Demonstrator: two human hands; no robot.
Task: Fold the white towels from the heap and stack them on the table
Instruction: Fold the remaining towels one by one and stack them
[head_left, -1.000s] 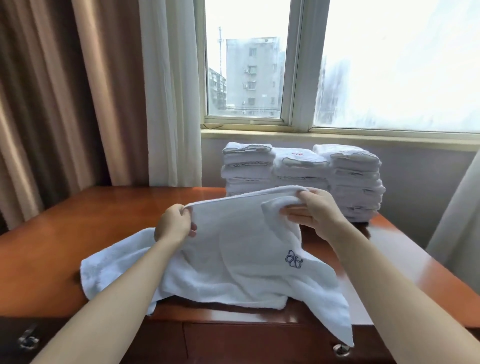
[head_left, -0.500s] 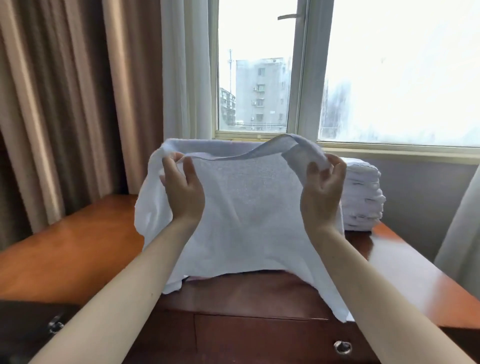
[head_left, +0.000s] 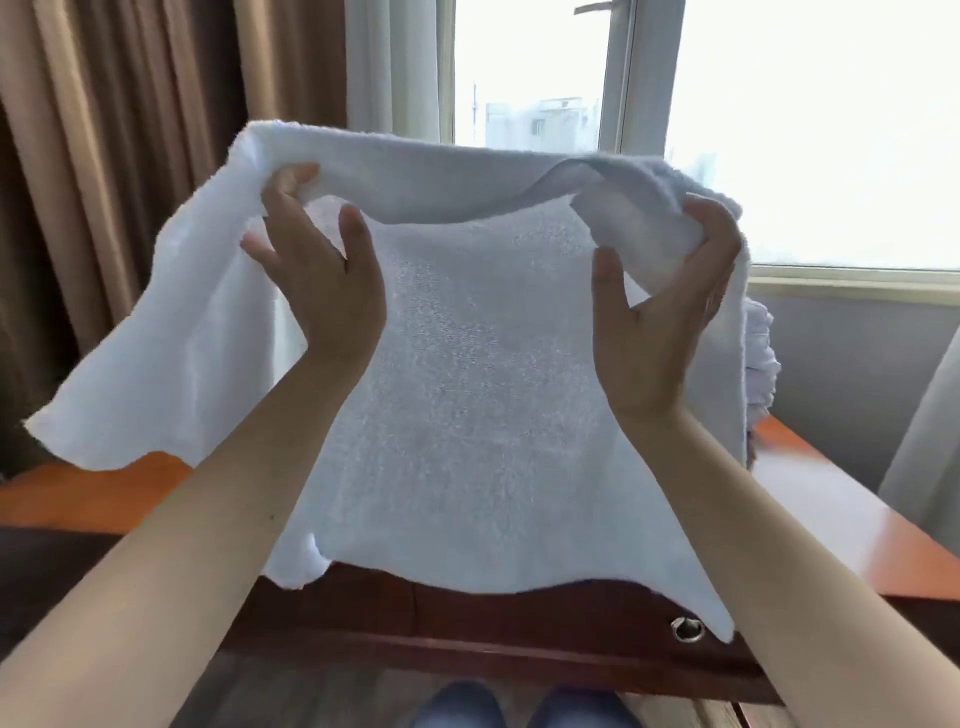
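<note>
A white towel (head_left: 478, 395) hangs spread in the air in front of me, above the wooden table (head_left: 852, 525). My left hand (head_left: 317, 275) holds its upper edge at the left, fingers hooked under the hem. At the right, my right hand (head_left: 660, 301) grips a bunched part of the same edge. The towel's left corner flares out to the side, and its lower edge hangs near the table's front. The stacks of folded white towels (head_left: 761, 364) show only as a sliver behind the right edge of the held towel.
Brown and white curtains (head_left: 156, 156) hang at the left, and a bright window (head_left: 805, 130) is behind the table. A drawer front with a round metal pull (head_left: 687, 629) faces me. My feet stand on the floor below.
Both hands lifted the towel off the table to chest height and spread it wider. It now hides most of the folded stacks, and its left corner has swung outward.
</note>
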